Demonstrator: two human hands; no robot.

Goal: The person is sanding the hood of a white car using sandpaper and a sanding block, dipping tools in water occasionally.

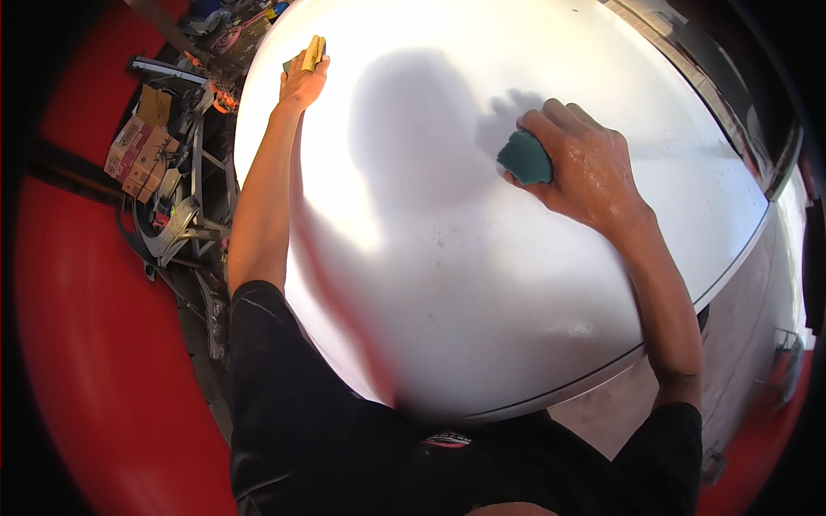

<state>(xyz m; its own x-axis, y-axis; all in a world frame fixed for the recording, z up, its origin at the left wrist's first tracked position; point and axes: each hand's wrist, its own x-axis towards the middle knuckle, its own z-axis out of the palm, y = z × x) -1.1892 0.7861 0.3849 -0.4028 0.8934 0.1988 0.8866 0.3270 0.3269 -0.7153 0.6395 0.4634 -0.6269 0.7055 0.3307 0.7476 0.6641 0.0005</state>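
A broad, glossy white car panel (482, 310) fills the middle of the view, with shadows of a head and a hand on it. My right hand (589, 163) is closed round a dark green sponge (525, 157) over the panel's right half. The skin of that hand looks wet. At the panel's far left edge, my left hand (301, 86) grips a small yellow folded piece (314, 53), perhaps sandpaper. A dark greenish bit shows beside those fingers; I cannot make out what it is.
To the left stand cardboard boxes (142, 155) and a heap of metal parts (194, 224) beside a red surface (95, 344). Orange straps or cords (224, 99) lie near the panel's left edge. Concrete floor (619, 400) shows past its near right edge.
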